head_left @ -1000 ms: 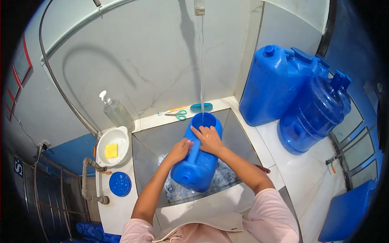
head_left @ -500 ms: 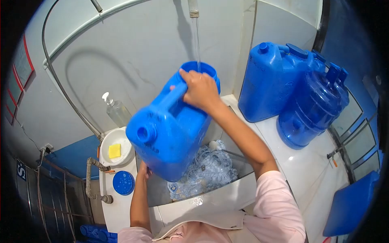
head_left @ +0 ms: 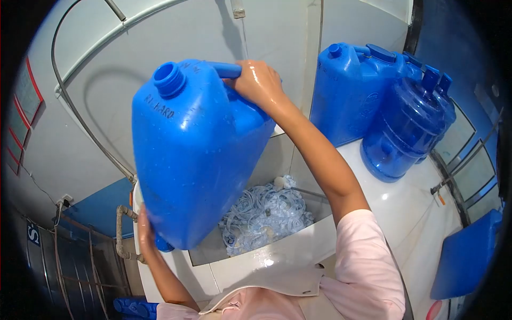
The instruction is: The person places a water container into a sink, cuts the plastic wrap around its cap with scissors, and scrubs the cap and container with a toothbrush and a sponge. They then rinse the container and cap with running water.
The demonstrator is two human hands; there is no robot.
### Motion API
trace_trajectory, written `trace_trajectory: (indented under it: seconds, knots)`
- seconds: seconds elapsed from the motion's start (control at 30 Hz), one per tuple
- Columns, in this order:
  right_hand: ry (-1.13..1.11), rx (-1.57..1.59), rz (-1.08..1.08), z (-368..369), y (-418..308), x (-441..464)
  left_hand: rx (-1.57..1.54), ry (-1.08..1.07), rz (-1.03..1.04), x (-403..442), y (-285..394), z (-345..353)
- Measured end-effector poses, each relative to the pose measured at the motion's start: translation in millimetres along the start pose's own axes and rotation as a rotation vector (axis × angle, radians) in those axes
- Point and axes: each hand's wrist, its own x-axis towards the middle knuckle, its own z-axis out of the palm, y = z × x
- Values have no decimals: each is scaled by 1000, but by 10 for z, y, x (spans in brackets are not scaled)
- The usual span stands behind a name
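A large blue jerrycan [head_left: 186, 144] is held up over the left part of the sink, nearly upright, its small open spout at the top. My right hand [head_left: 257, 80] is wrapped round its top handle. Low on its left side, my left hand [head_left: 144, 232] rests against the wall of the can, with its fingers partly hidden. Behind the can, a thin stream of water [head_left: 245, 45] falls from the spout on the wall [head_left: 238, 9]. A heap of pale blue, wet rings or strips [head_left: 264, 216] lies in the sink [head_left: 205, 256].
To the right, a blue jerrycan [head_left: 341, 93] and a round blue water bottle [head_left: 402, 130] stand on the white counter [head_left: 394, 213], with more containers behind. Another blue container [head_left: 466, 256] is at far right. A pipe [head_left: 121, 234] runs beside the counter's left side.
The jerrycan has risen out of the sink, moved left and closer, and turned more upright. My left hand has shifted from its upper part to its lower side; my right hand now grips the handle.
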Motion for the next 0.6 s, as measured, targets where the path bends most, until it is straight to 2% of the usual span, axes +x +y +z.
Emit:
trace_trajectory:
  seconds: [0.07,0.13,0.2,0.23,0.27,0.3,0.33,0.4,0.43,0.47,0.53,0.6]
  knots:
    - [-200,-157,22,100,-4,51,-119,171,-203,87,-699,-114]
    - [-228,-187,-15,370,167,-47,-53,-30,-464,-133,-626,77]
    - [-349,-169,75,333,143,-138,56,59,-329,-268,-519,-157]
    - [-351,-170,73,284,117,-125,25,74,-130,-212,-517,-416]
    - [-285,-104,110,203,58,-119,-6,144,-169,-390,-21,-316]
    - [-223,-35,148,136,-6,-128,-192,-16,-204,-367,254,-397]
    - [-239,-26,149,63,-75,-105,-189,-1,-213,-374,332,-381]
    - [-105,86,84,-31,-168,9,-100,119,87,-439,398,-336]
    - [-118,97,84,29,-165,32,-35,252,29,-418,250,-283]
    - [-156,39,82,111,-147,43,-26,264,25,-387,32,-240]
    - [-230,-38,84,341,22,-28,-20,261,-166,-339,-323,-193]
    - [-318,2,174,596,415,-216,22,245,-166,-386,-214,-275]
